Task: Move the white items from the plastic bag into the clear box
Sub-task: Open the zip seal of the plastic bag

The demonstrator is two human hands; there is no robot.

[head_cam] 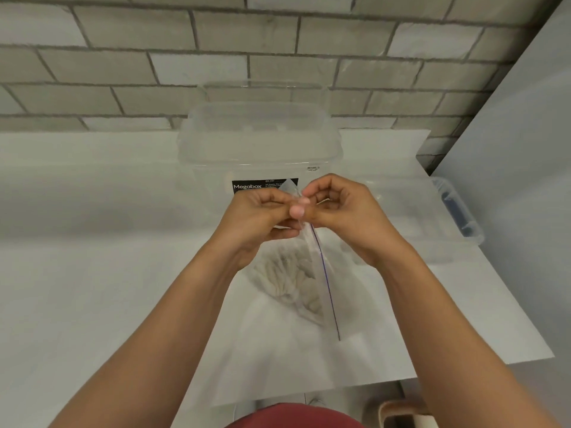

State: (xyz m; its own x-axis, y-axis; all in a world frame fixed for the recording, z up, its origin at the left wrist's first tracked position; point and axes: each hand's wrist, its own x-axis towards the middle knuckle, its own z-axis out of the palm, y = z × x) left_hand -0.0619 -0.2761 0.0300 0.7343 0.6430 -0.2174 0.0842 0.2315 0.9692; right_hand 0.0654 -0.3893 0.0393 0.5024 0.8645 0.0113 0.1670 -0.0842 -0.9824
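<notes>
Pinches the top corner of the clear zip bag with both hands at once: left hand and right hand meet fingertip to fingertip, thumbs pressed to the plastic, the other fingers curled in.

Just behind the knuckles, partly hidden by them, stands the clear box, open at the top, with a black Megabox label on its near wall. To the right of the box lies a clear lid with a blue clip at its far end. Under it all, a white table; behind it, a grey brick wall; at the right edge, a pale flat panel. At the bottom of the view, a red garment.

Hangs from the pinch above the table, in front of the box, with the purple zip line running down and to the right. Holds the white items bunched in its upper middle, below the left palm; cannot tell through the plastic what they are.

Reaches forward with bare forearms, wrists raised, hands close together at the middle of the view.
</notes>
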